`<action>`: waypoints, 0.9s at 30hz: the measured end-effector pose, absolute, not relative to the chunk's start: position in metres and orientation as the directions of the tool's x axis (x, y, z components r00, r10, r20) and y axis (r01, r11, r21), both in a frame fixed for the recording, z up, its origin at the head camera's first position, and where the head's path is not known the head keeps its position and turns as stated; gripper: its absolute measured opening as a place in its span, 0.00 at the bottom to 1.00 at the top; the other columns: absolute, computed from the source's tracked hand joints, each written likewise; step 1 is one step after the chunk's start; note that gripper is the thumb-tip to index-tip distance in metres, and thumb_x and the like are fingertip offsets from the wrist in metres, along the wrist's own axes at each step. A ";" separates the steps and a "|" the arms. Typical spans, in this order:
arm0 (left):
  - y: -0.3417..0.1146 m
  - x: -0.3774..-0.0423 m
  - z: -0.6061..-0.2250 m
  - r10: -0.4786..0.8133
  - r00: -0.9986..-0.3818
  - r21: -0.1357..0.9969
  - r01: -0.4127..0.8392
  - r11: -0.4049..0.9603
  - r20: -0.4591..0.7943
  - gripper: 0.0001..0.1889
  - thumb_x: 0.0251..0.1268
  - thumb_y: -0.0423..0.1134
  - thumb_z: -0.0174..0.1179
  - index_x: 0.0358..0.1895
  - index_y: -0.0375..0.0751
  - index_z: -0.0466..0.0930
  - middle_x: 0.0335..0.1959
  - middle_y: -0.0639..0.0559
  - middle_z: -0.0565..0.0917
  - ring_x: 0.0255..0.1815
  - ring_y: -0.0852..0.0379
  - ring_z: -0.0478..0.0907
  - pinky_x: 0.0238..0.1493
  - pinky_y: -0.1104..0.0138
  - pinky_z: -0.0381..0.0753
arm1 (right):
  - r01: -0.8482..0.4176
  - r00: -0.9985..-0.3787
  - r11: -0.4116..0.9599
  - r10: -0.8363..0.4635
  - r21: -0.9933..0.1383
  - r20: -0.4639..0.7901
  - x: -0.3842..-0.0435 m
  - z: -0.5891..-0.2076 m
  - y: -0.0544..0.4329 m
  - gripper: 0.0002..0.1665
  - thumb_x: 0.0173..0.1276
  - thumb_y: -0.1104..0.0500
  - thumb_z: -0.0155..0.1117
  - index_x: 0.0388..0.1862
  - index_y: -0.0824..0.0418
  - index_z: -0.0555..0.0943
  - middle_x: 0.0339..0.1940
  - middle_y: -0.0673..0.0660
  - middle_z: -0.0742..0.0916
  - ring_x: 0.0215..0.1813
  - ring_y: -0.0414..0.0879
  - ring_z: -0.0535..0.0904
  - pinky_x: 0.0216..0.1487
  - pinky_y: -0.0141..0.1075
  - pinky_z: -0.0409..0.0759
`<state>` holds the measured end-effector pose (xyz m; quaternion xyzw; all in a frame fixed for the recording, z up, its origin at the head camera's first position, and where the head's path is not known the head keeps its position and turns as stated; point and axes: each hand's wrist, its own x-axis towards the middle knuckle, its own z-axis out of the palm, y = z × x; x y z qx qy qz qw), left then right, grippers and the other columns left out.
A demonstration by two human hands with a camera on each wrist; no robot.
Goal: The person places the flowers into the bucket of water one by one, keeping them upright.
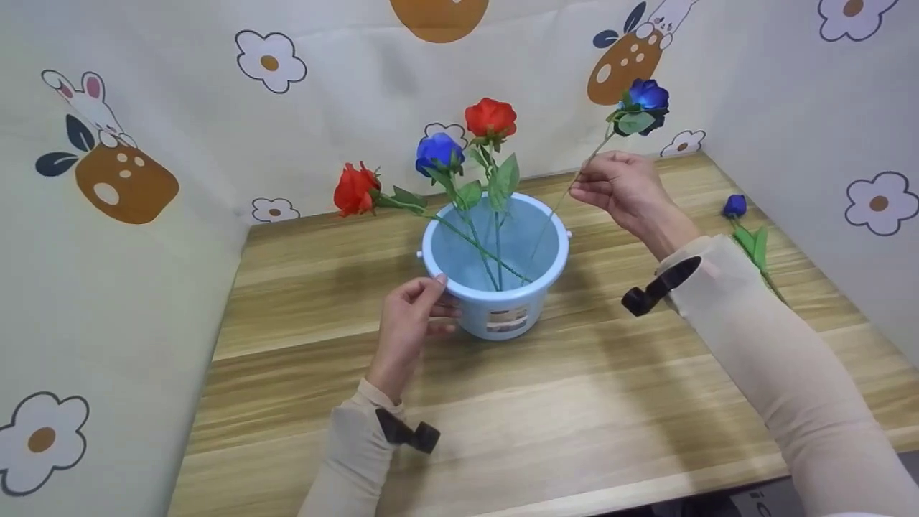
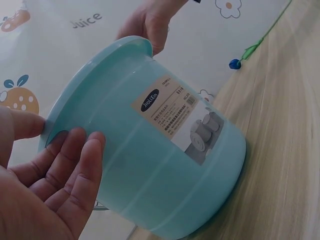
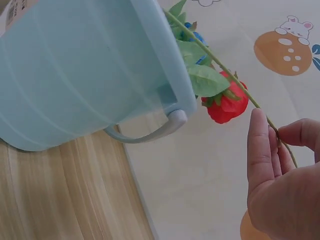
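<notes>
A light blue bucket [image 1: 474, 314] stands upright on the wooden table. My left hand [image 1: 411, 323] pinches its rim at the near left, thumb on top and fingers against the outer wall [image 2: 150, 185]. Between thumb and fingers, my right hand [image 1: 623, 192] holds the thin stem [image 3: 272, 125] of an artificial blue rose [image 1: 646, 97]. That rose leans to the right, its stem's lower end inside the bucket. Also standing in the bucket are a red rose [image 1: 491, 118], another blue rose [image 1: 439, 152] and a second red rose [image 1: 356, 189] that leans far left.
A small blue flower bud [image 1: 734, 207] on a green stem lies at the table's right side, partly behind the right sleeve. Patterned cloth walls [image 1: 344, 93] enclose the table [image 1: 301, 323] at the back and sides. The bucket's handle [image 3: 150, 136] hangs down at its back.
</notes>
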<state>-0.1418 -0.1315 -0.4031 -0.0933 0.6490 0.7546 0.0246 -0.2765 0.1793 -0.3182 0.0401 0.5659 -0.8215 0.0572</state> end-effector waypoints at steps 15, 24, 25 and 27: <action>-0.133 -0.142 -0.402 -0.077 -0.978 0.973 -0.184 -0.140 -0.196 0.11 0.79 0.44 0.63 0.43 0.39 0.84 0.39 0.45 0.89 0.37 0.51 0.89 0.39 0.57 0.91 | 0.154 -0.985 -0.009 -0.075 -0.988 -0.153 -0.274 -0.330 0.163 0.10 0.69 0.70 0.64 0.30 0.59 0.86 0.28 0.54 0.91 0.29 0.44 0.89 0.35 0.32 0.90; -0.132 -0.142 -0.404 -0.085 -0.980 0.973 -0.162 -0.163 -0.178 0.11 0.78 0.43 0.64 0.41 0.38 0.84 0.36 0.45 0.88 0.36 0.49 0.89 0.33 0.62 0.90 | 0.114 -0.985 0.183 -0.107 -0.977 -0.135 -0.274 -0.333 0.154 0.10 0.65 0.68 0.66 0.26 0.55 0.85 0.25 0.48 0.86 0.27 0.39 0.79 0.29 0.28 0.79; -0.132 -0.142 -0.404 -0.086 -0.980 0.973 -0.165 -0.161 -0.180 0.11 0.78 0.43 0.64 0.41 0.38 0.84 0.36 0.45 0.88 0.36 0.49 0.89 0.33 0.62 0.90 | 0.113 -0.985 0.198 -0.104 -0.974 -0.135 -0.274 -0.333 0.153 0.10 0.65 0.67 0.67 0.26 0.55 0.85 0.24 0.47 0.85 0.27 0.39 0.78 0.28 0.28 0.79; -0.132 -0.142 -0.404 -0.090 -0.978 0.973 -0.172 -0.152 -0.187 0.11 0.78 0.43 0.63 0.41 0.39 0.85 0.37 0.45 0.88 0.36 0.49 0.89 0.33 0.62 0.90 | 0.107 -0.986 0.236 -0.096 -0.966 -0.133 -0.273 -0.334 0.151 0.09 0.64 0.66 0.68 0.27 0.54 0.85 0.25 0.46 0.83 0.28 0.39 0.76 0.28 0.28 0.77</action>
